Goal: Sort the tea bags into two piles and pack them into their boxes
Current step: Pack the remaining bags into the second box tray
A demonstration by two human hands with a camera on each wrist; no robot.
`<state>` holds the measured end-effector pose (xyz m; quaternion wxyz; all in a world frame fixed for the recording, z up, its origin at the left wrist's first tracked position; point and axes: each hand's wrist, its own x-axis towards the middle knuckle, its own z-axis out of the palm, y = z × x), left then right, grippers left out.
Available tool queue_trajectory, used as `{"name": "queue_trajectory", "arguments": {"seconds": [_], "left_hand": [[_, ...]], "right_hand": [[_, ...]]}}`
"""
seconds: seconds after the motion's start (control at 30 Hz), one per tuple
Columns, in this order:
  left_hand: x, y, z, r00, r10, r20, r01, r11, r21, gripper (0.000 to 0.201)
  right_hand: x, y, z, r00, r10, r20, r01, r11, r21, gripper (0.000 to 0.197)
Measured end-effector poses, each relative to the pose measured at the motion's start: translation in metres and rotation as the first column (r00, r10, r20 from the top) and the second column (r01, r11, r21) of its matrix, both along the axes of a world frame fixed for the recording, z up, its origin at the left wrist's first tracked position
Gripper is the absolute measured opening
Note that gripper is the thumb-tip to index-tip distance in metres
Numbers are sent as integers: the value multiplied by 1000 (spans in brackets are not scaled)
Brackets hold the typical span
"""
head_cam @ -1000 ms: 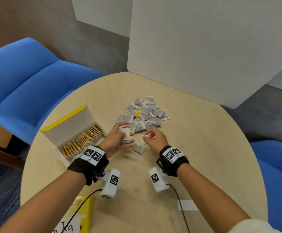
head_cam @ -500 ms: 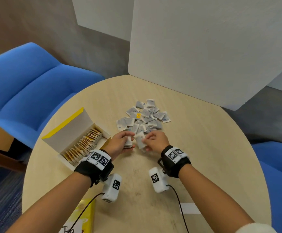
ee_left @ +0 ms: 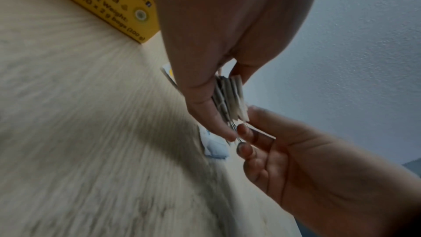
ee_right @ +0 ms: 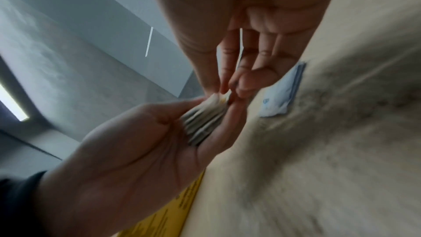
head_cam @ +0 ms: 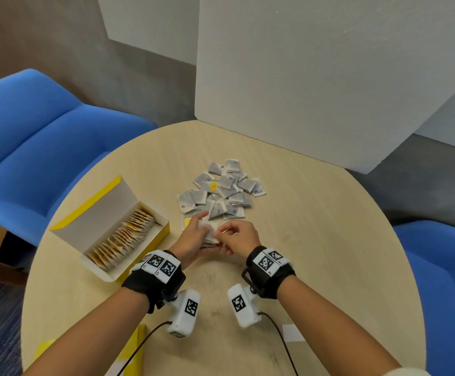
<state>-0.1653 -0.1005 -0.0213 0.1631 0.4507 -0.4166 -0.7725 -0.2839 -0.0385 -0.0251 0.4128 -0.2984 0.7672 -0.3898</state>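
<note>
So, right hand [head_cam: 238, 236] just brought another bag over from the pile [head_cam: 222, 189], pinching it onto the stack [ee_left: 230, 96] gripped in left hand [head_cam: 192, 240]. Probably grey ones, bit blurry. Yellow box [head_cam: 118, 234] already filled; grey pile mostly unpacked.

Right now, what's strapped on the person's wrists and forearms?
Both hands, left hand and right hand, are bare. Each wrist wears a black strap topped with white blocks printed with black square markers. A white camera pod, also marked, hangs below each wrist, trailing a black cable.
</note>
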Motion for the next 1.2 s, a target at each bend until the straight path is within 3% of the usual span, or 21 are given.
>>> {"name": "queue_trajectory", "arguments": {"seconds": [0.1,0.2,0.3,0.4,0.6,0.73,0.8,0.9,1.13,1.2], "left_hand": [[8,-9,2,999,48,-10,-48,998,41,37],[14,-19,3,997,77,5,-77,996,55,36],[17,-23,4,997,62,43,-65,996,63,31],[19,-20,1,995,-6,96,3,999,33,29],[27,-15,-5,989,-63,133,64,998,2,32],[27,-14,-6,989,-55,140,55,998,-1,30],[26,-13,-7,989,-42,141,42,999,6,28],[21,-8,-7,988,-26,155,25,1000,6,25],[5,1,1,997,-7,82,8,1000,-7,19],[3,2,5,998,34,56,-33,999,-7,21]], "right_hand": [[-23,-8,-3,983,-37,-182,54,995,89,1],[-38,-13,-8,914,132,-384,-18,958,287,27],[-31,-15,-9,844,332,-421,-140,894,425,58],[-22,-17,-12,830,368,-419,-187,892,413,58],[-20,-18,-9,886,324,-332,-230,928,292,33],[-22,-12,-7,972,135,-194,-113,986,123,24],[-22,-9,-4,993,57,-106,-54,998,30,30],[-20,-8,-3,990,32,-135,-37,999,-35,25],[1,-14,-1,979,-166,118,170,985,-19,23],[5,-14,-4,972,-199,121,200,980,5,23]]}}
